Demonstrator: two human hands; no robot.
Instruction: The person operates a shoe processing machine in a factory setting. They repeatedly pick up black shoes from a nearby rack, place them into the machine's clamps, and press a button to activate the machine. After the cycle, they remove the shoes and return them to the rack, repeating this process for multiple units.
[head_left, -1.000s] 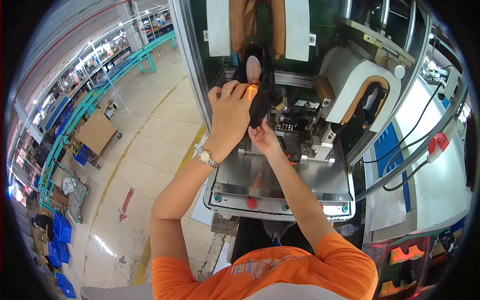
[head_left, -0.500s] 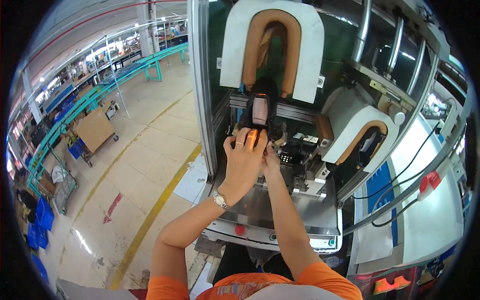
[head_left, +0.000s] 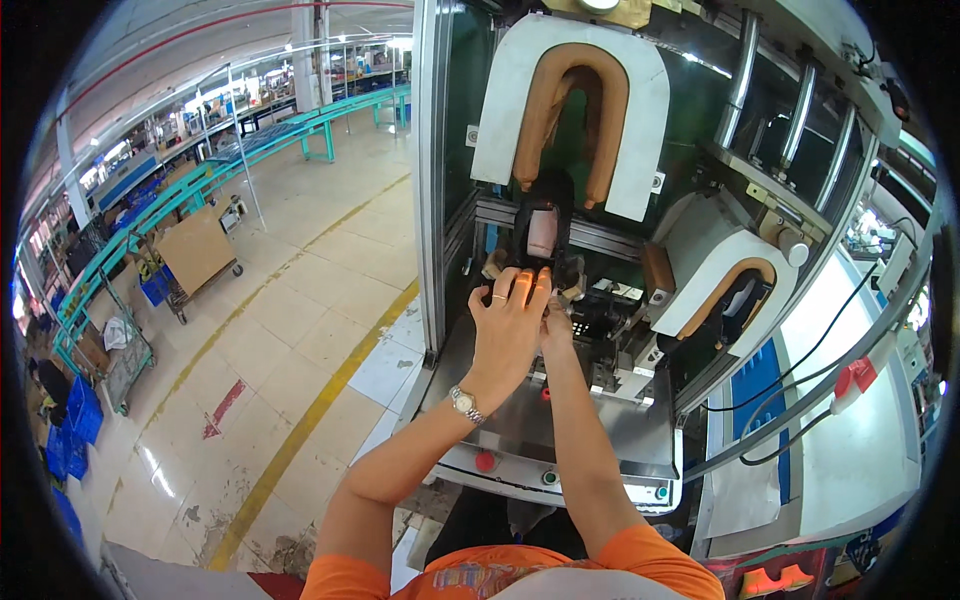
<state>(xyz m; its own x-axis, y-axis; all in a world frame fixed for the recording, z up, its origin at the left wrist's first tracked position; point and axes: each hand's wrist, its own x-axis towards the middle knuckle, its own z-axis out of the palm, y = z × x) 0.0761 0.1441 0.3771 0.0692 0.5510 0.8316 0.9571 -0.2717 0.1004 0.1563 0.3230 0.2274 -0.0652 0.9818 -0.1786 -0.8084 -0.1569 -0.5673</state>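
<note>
Left hand (head_left: 510, 320) and right hand (head_left: 556, 318) both closed on a dark shoe upper (head_left: 543, 232), below a tan U-shaped pad (head_left: 575, 110) in white housing.

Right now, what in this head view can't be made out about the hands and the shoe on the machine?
- Right hand: mostly hidden behind the left hand; its grip unclear.
- Black shoe: lower part covered by both hands.
- Machine buttons: too small to tell apart.
- Far benches: bent, blurred by the fisheye rim.
</note>
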